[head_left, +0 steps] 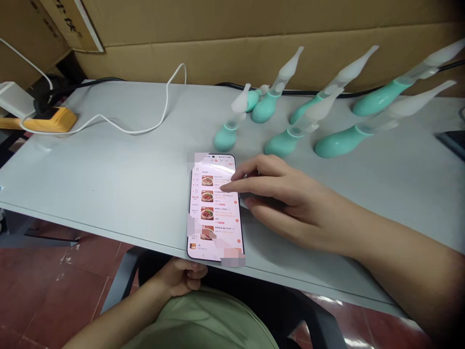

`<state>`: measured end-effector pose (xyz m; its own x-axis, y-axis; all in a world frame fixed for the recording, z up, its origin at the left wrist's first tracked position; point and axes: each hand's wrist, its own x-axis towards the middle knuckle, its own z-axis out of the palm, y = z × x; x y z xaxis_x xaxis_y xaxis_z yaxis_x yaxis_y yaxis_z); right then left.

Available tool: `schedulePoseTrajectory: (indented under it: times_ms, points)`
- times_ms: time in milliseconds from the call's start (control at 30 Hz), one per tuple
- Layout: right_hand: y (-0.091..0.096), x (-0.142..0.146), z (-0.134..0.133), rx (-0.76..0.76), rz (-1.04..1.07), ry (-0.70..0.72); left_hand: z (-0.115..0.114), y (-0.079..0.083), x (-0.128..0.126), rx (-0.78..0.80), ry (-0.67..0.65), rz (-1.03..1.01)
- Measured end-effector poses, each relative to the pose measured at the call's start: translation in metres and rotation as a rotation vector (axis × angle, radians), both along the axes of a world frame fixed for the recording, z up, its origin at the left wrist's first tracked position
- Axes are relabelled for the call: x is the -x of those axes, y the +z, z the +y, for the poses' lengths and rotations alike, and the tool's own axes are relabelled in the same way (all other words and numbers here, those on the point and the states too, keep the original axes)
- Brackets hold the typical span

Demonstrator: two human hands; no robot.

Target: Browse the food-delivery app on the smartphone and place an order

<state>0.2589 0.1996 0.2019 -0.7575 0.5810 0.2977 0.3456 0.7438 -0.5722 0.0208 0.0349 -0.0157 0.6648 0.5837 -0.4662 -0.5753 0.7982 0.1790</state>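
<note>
A smartphone (218, 208) lies face up near the front edge of the table, its lit screen listing food dishes with small pictures and prices. Parts of it are blurred out by pixelated patches. My right hand (286, 198) reaches in from the right with fingers spread, holding nothing. Its index fingertip is over the screen; I cannot tell whether it touches. My left hand (187, 277) is curled into a fist below the table edge, by my lap. Just behind the phone stands a teal bulb nasal aspirator (225, 135) with a clear neck and white tip.
Several similar aspirators, including a front-right one (341, 140), stand along the table's back. A yellow power strip (61, 119) with a white plug sits at left, and a white cable (134, 131) runs from there. Cardboard (218, 39) walls off the back of the grey table (109, 179).
</note>
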Motion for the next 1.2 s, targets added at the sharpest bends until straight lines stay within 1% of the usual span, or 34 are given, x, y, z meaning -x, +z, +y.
schedulePoseTrajectory:
  times_ms: [167, 333, 500, 600, 767, 1033, 1200]
  points:
    - [0.0009, 0.0011, -0.0014, 0.007, -0.001, 0.032, 0.0001, 0.0035, 0.0015, 0.013, 0.035, -0.053]
    - [0.0027, -0.0008, -0.0016, 0.019, 0.007, 0.004, -0.0012, 0.0013, 0.0043, 0.019, 0.046, -0.162]
    - [0.0044, -0.0025, -0.0011, 0.026, 0.004, -0.017, -0.0018, 0.0010, 0.0052, 0.034, 0.072, -0.211]
    - [0.0041, -0.0016, -0.0005, 0.015, 0.002, 0.011, -0.0014, 0.0023, 0.0058, 0.035, 0.092, -0.239]
    - [0.0049, 0.0003, 0.0002, -0.001, -0.009, 0.042, -0.0006, 0.0066, 0.0066, 0.025, 0.074, -0.287]
    - [0.0034, -0.0004, -0.0007, -0.058, -0.033, 0.047, 0.0004, 0.0092, 0.0060, 0.018, 0.063, -0.290]
    - [0.0048, -0.0013, -0.0002, -0.031, -0.023, 0.043, -0.0006, 0.0091, 0.0044, 0.031, 0.043, -0.246]
